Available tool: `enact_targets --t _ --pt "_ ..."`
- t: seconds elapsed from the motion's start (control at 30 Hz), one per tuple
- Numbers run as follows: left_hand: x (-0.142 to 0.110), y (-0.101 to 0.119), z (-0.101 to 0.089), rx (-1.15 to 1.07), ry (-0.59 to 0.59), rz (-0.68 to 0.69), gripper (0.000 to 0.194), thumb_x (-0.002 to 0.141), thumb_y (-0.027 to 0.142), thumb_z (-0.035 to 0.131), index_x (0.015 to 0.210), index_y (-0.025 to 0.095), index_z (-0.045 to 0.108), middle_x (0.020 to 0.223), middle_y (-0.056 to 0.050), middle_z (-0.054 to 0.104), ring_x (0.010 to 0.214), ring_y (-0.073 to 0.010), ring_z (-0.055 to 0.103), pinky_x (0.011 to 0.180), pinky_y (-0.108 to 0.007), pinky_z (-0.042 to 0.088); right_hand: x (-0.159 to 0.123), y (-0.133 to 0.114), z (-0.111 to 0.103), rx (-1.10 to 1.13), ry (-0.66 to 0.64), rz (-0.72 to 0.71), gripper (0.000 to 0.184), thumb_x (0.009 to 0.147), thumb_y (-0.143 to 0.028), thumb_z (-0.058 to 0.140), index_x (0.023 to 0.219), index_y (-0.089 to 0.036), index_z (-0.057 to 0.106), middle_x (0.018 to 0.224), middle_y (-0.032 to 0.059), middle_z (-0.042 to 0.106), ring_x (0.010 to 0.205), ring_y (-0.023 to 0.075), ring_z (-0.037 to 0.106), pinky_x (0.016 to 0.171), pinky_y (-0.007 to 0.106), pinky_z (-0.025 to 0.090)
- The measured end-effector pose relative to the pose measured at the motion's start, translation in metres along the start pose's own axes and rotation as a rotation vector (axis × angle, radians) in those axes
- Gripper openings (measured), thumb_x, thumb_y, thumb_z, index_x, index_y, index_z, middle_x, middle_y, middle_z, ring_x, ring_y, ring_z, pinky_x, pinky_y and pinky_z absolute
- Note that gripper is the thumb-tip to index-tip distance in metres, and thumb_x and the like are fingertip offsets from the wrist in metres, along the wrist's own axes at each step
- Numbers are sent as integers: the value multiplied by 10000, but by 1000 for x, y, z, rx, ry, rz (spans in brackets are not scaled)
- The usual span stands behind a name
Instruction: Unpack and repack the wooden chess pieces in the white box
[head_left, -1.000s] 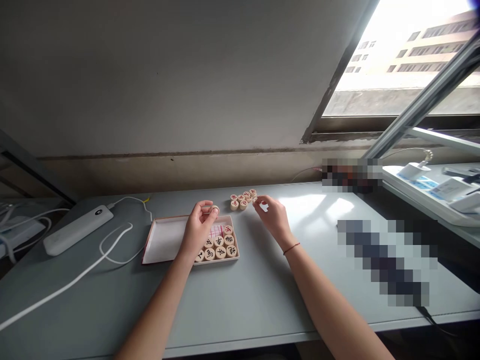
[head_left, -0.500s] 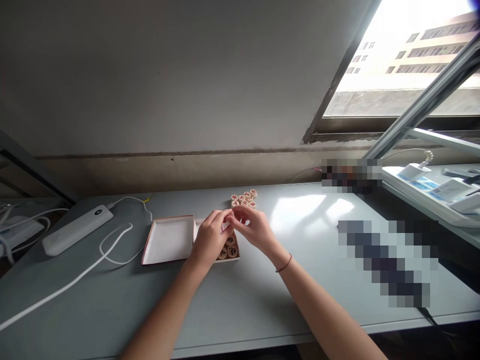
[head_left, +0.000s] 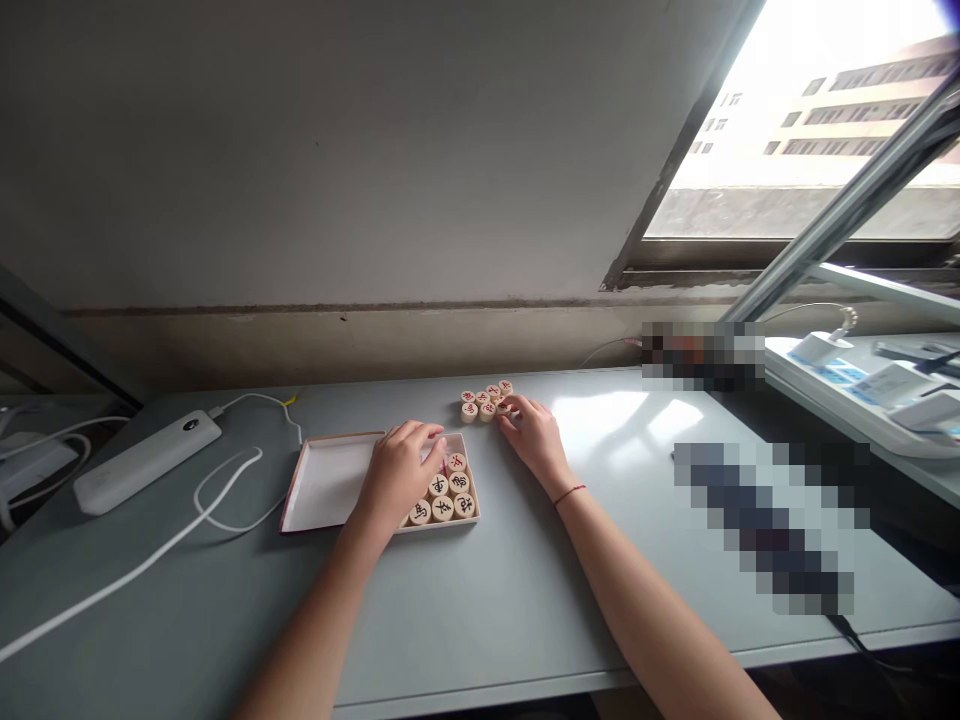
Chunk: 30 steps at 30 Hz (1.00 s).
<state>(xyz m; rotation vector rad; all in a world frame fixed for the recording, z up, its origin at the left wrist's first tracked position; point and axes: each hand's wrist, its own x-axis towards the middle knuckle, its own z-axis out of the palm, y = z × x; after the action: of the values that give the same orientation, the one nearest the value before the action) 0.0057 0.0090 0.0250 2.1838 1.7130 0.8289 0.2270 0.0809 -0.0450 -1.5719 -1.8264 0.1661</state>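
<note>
- My right hand (head_left: pixel 534 438) lies palm down, its fingertips (head_left: pixel 510 406) at the near edge of a small cluster of round wooden xiangqi pieces (head_left: pixel 484 398). I cannot tell whether they have closed on a piece.
- Those red-marked pieces sit just ahead of that hand, packed close on the table (head_left: pixel 525 600).
- My left hand (head_left: pixel 396 475) arches palm down over a shallow cardboard box (head_left: pixel 294 490), fingers curled, just above rows of black-marked pieces (head_left: pixel 442 492). No piece shows in it, but my hand could hide one.
- With pieces this tightly packed, a light touch from the fingertips alone seems best, so that the neighbouring pieces do not slide.
- Both forearms reach forward and angle inward, with a thin red cord (head_left: pixel 570 493) on my right wrist.
- Well left of my left hand lie a white power bank (head_left: pixel 146 462) and its white cable (head_left: pixel 150 555).
</note>
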Motion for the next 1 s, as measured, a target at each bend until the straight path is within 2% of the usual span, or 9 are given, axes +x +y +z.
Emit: enact_targets --t 0.17,0.27,0.33,0.4,0.6,0.7,0.77,0.87,1.0 --pt "-2 6 1 157 -167 -50 316 942 277 382 940 237 695 975 -55 695 941 -238 607 841 -374 439 -4 -18 -13 42 107 -7 279 807 -261 552 1069 -210 634 1015 101 664 914 248 567 806 378 450" --pt "-4 11 5 222 -250 -55 362 958 297 350 893 244 702 995 -60 691 979 -258 580 856 -407 409 -12 -41 -24 218 -28 -32 200 846 -289 511 982 -218 641 898 59 678 789 199 587 719 314 461" --pt "-6 14 10 230 -262 -43 354 958 308 359 862 237 692 1012 -60 691 1002 -266 575 882 -425 390 -18 -57 -28 318 -163 -49 178 859 -292 489 923 -228 642 821 26 677 703 161 584 660 271 452" --pt "-7 16 14 230 -246 -39 325 954 338 382 847 222 666 1001 -63 696 1002 -271 582 890 -434 381 -22 -67 -30 346 -227 -66 174 858 -287 484 902 -232 643 799 14 678 684 149 584 637 255 441" --pt "-5 20 19 174 -194 -70 179 904 334 487 819 208 581 867 -35 713 880 -249 635 838 -410 401 -24 -72 -28 322 -215 -43 163 827 -217 474 817 -219 636 743 8 668 649 140 568 634 252 434" --pt "-4 19 16 41 -42 -107 157 903 331 490 846 212 573 842 -26 708 836 -218 647 833 -372 420 -26 -73 -29 351 -221 -113 175 785 -199 517 916 -220 632 860 26 682 722 152 590 655 257 455" --pt "-2 17 15 -164 41 -158 207 915 392 468 890 216 573 867 -28 709 823 -197 653 793 -327 449 -28 -77 -29 383 -240 -213 250 765 -207 572 1011 -225 611 970 43 676 809 169 605 682 268 476" --pt "-1 12 16 -478 45 -257 302 898 495 469 918 214 579 901 -39 710 850 -187 662 748 -286 480 -29 -81 -28 401 -187 -298 226 800 -221 597 1025 -224 607 949 50 671 838 181 611 715 296 497" --pt "1 9 21 -683 99 -304 300 847 486 561 927 198 596 987 -69 707 943 -195 658 824 -299 494 -19 -70 -32 417 -30 -304 186 848 -249 562 1016 -218 637 1016 78 666 864 185 627 753 315 512"
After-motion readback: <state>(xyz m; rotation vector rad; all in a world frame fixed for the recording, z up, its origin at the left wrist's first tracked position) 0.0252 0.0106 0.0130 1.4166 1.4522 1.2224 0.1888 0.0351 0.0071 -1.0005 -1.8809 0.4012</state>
